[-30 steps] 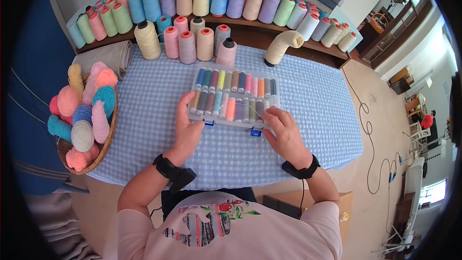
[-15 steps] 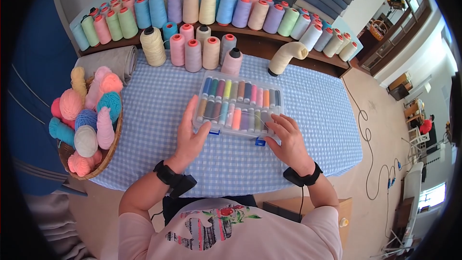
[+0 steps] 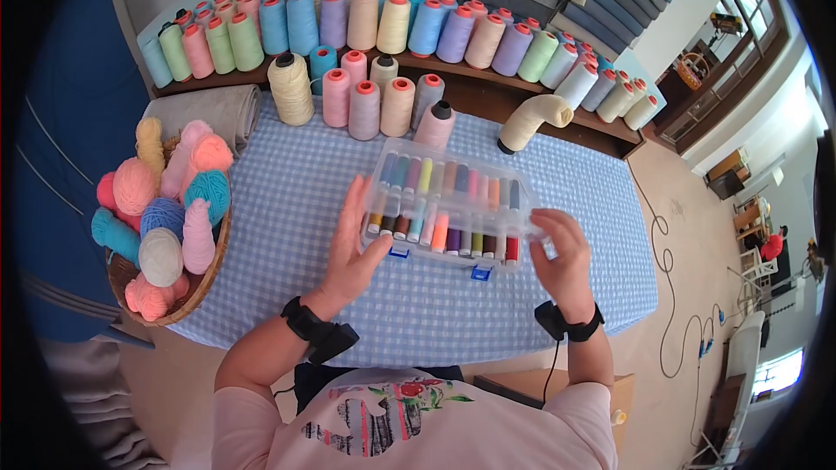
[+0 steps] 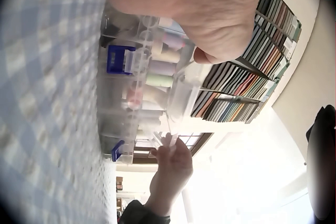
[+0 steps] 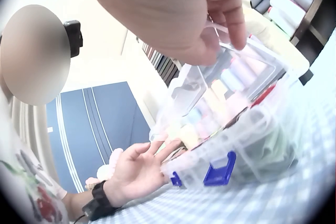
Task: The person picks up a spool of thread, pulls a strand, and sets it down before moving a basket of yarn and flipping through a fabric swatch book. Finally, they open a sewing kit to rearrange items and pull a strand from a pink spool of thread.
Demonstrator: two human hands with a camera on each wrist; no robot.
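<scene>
A clear plastic box [image 3: 423,254] of small thread spools [image 3: 441,233] stands on the checked cloth, two blue latches [image 3: 480,273] hanging undone along its front. Its hinged clear lid [image 5: 199,95] is tilted up at the front. My right hand [image 3: 564,263] pinches the front right part of the lid between thumb and fingers, as the right wrist view shows. At the box's left end, my left hand [image 3: 348,257] has its fingers stretched along the side and the thumb at the front corner. Spools in two rows show beneath the lid, the front row through the gap.
Large thread cones [image 3: 364,111] stand just behind the box, with a bent cream cone [image 3: 529,122] to the right. A curved shelf [image 3: 435,68] carries many more cones. On the left are a wicker basket [image 3: 218,265] of yarn balls and a folded grey cloth [image 3: 205,115].
The right hand has moved from the box's front right edge up and to the right, raising the front of the lid. The left hand stays at the left end.
</scene>
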